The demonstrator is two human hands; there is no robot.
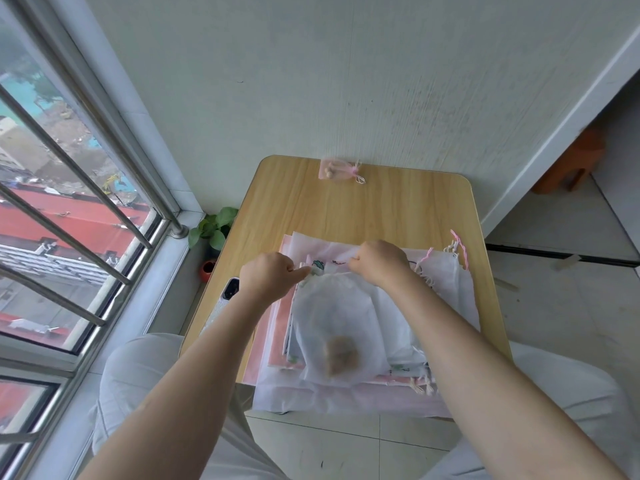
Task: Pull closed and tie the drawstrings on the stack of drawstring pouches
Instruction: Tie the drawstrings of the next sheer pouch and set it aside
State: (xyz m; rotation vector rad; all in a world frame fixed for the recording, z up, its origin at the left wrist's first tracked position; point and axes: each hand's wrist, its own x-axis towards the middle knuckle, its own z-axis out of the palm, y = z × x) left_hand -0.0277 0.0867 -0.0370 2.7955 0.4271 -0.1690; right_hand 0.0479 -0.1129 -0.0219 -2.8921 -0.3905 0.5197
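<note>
A stack of white and pink drawstring pouches point(446, 299) lies on the near half of the wooden table point(346, 209). On top sits a sheer white pouch point(332, 313) with brownish lumps showing through near its bottom. Its gathered mouth points away from me. My left hand point(268, 277) pinches something at the left of that mouth, and my right hand point(379, 261) pinches at the right side; the strings themselves are too thin to make out. A small pink pouch point(334, 169), tied with a bow, lies at the table's far edge.
A phone point(231, 288) lies at the table's left edge, beside my left wrist. A potted plant point(214, 233) stands on the floor by the window. Loose pink and white cords point(457, 247) stick out at the stack's right. The wall is just behind the table.
</note>
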